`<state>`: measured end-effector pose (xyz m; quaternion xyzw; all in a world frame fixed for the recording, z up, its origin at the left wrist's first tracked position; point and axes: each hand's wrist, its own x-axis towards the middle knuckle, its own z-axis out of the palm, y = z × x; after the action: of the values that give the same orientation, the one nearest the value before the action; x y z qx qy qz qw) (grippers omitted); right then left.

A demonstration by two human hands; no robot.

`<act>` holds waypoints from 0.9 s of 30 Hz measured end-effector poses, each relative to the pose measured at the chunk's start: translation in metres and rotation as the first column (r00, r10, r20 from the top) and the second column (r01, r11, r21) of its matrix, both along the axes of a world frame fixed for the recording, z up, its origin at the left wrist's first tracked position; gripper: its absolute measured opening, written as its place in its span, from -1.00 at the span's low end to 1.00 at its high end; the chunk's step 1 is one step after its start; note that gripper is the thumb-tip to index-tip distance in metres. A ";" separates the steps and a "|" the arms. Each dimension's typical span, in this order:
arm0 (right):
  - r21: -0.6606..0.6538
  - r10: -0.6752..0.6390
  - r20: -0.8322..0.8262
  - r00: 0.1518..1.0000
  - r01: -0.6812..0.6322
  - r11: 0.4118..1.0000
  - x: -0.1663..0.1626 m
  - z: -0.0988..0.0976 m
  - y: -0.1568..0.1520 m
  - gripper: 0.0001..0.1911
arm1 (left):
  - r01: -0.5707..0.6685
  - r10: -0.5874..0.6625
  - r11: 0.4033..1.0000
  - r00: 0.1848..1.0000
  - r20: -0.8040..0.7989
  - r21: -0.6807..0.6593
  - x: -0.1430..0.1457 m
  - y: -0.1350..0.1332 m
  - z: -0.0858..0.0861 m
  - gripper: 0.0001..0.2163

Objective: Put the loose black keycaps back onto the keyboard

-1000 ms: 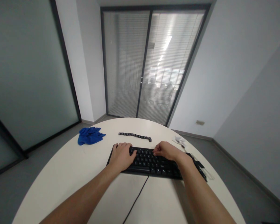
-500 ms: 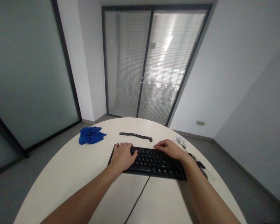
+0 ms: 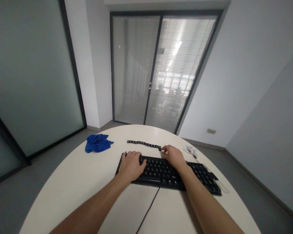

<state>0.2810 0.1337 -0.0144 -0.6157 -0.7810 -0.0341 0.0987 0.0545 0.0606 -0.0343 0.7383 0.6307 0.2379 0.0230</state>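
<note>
Left hand [image 3: 131, 165] lay flat on keyboard [image 3: 161, 170], grip apart — right hand [image 3: 174, 156] fingertips pinched at end of keycap row [image 3: 144, 144], desk [image 3: 88, 175] beneath.

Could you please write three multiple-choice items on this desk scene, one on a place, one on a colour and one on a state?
1. Where does the row of loose keycaps lie?
A. On the table beyond the keyboard
B. On the blue cloth
C. On the floor

2. What colour is the crumpled cloth on the table?
A. Red
B. Blue
C. White

3. What is the left hand doing?
A. Lifting the cloth
B. Hanging off the table edge
C. Resting flat on the keyboard's left end

Answers: 1 A, the keycaps sit in a line on the tabletop past the keyboard's far edge, where the right hand reaches their right end. 2 B, the cloth is plainly blue. 3 C, the palm lies on the keys.
</note>
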 end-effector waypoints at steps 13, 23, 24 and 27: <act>0.002 -0.002 0.113 0.994 0.002 1.000 -0.021 0.002 0.015 -0.72 | 0.000 0.000 1.000 1.000 -0.011 -0.006 0.002 -0.002 0.005 -0.72; -0.045 -0.032 -0.032 0.999 0.031 0.999 0.005 0.012 0.001 -0.75 | -0.003 0.002 1.000 1.000 -0.010 -0.016 0.001 0.000 0.002 -0.71; -0.054 -0.020 -0.061 0.998 0.017 0.998 0.010 0.013 -0.003 -0.74 | -0.002 0.002 1.000 1.000 -0.010 -0.015 0.001 0.000 0.002 -0.71; -0.080 0.093 -0.213 0.973 -0.112 0.991 0.023 0.014 -0.015 -0.76 | -0.002 0.002 1.000 1.000 -0.014 -0.009 0.001 -0.001 0.002 -0.70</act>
<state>0.3041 0.1185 -0.0006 -0.5787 -0.7978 0.0717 0.1536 0.0559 0.0600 -0.0322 0.7394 0.6325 0.2298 0.0216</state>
